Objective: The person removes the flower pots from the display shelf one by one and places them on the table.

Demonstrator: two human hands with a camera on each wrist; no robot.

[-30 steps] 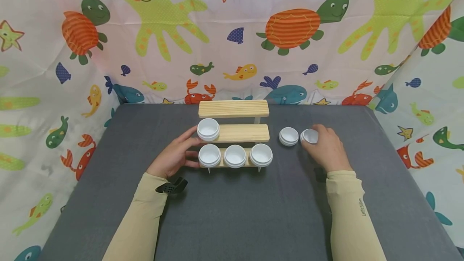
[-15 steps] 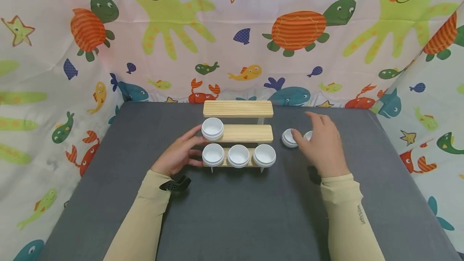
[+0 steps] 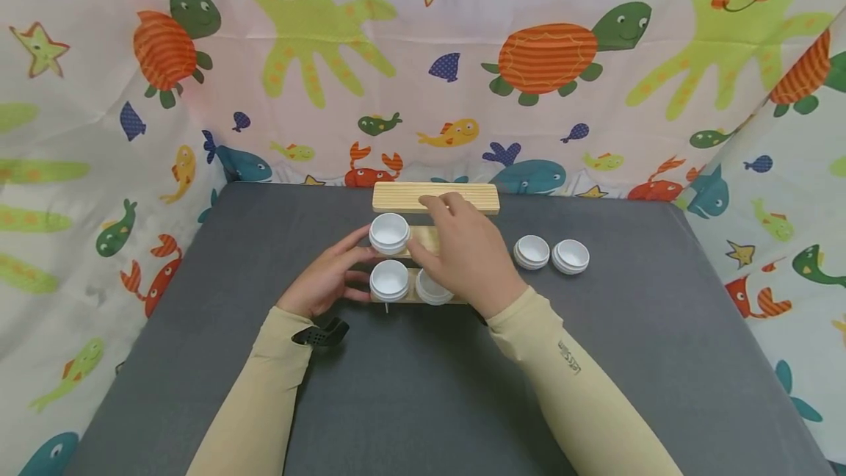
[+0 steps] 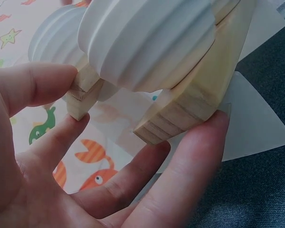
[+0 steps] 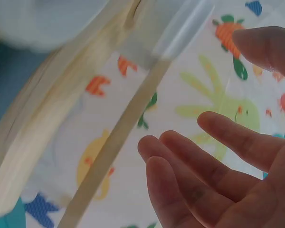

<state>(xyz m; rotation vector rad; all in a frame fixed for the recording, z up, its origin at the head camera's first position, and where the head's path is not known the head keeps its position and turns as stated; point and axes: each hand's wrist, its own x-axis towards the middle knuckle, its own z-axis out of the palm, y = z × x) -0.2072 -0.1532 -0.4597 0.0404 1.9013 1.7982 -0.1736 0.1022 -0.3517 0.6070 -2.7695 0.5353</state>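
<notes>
In the head view, a three-tier wooden rack [image 3: 436,195] with pale boards stands on the grey table. My left hand [image 3: 322,279] grips the rack's left side; in the left wrist view its fingers pinch the ends of two boards [image 4: 180,116]. A small white ribbed bowl [image 3: 389,232] sits at the left end of the middle board. On the bottom board are a left bowl [image 3: 389,279] and a centre bowl [image 3: 432,288]; the right end is hidden behind my right hand. That right hand [image 3: 472,254] hovers over the rack, fingers relaxed and holding nothing.
Two more white bowls, a nearer-in one [image 3: 532,251] and an outer one [image 3: 570,256], stand on the table [image 3: 648,300] right of the rack. A cloth [image 3: 463,94] printed with sea animals hangs behind and at both sides.
My right hand has let go of the outer bowl at the right and moved left over the rack. The left hand keeps its grip. The view has shifted slightly.
</notes>
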